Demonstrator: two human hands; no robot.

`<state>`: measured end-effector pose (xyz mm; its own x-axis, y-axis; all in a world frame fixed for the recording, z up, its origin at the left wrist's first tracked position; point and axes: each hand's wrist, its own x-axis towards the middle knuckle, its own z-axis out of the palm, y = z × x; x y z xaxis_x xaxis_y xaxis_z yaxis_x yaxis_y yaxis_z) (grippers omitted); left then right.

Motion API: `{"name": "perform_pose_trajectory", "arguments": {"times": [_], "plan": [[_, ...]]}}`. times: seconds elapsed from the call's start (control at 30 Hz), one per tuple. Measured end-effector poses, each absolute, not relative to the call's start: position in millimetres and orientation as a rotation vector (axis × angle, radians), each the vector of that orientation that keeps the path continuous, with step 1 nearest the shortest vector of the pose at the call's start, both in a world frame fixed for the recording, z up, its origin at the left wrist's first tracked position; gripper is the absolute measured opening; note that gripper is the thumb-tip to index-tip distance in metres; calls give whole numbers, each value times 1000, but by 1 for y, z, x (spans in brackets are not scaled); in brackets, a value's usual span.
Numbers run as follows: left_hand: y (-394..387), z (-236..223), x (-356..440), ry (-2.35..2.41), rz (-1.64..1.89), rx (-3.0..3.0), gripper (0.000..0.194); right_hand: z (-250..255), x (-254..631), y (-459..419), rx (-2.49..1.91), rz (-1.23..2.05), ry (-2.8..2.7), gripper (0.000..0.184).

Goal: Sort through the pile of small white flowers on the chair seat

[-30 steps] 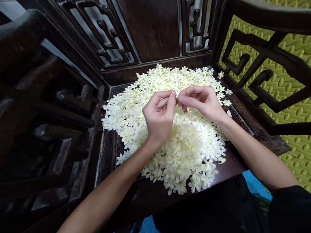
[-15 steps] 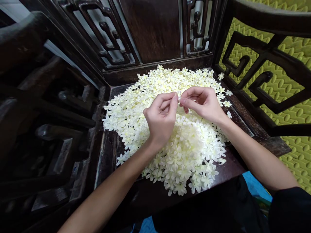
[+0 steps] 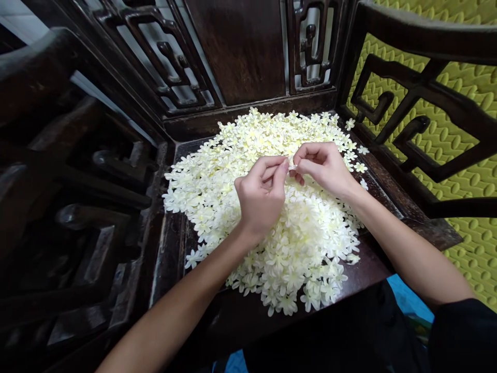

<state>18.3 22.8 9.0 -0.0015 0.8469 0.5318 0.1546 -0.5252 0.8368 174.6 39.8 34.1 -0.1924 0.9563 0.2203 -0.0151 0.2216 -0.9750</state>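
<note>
Bright flowers (image 3: 264,135) — dim, blurry left edge.

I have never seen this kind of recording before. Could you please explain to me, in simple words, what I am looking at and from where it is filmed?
There is no machine here, only a person's two bare hands. The camera is worn on the head and looks forward and down, so the arms reach in from the lower part of the view.

Many pale flowers lie heaped on a dark wooden seat, with some loose ones along its right side. Behind them rises a backrest with carved openings.

Above the flowers, the left hand pinches a pale bit, too small to name. The right hand is close beside it; I cannot tell whether it grips the bit too.
</note>
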Motion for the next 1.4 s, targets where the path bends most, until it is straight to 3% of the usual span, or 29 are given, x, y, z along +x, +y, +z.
{"name": "perform_pose_trajectory", "arguments": {"times": [0.2,0.47,0.63,0.93,1.4], "plan": [[26,11,15,924,1454,1295,20,26,176,44,-799,1257,-1335,12],[47,1,12,865,1487,953,11,27,185,49,-672,1303,-1255,15],[42,0,13,857,1585,1151,18,33,182,45,-842,1056,-1430,25],[23,13,20,1010,1731,1588,15,31,173,37,-894,1143,-1472,36],[54,2,8,937,1560,870,16,33,178,44,-598,1375,-1385,14]]}}
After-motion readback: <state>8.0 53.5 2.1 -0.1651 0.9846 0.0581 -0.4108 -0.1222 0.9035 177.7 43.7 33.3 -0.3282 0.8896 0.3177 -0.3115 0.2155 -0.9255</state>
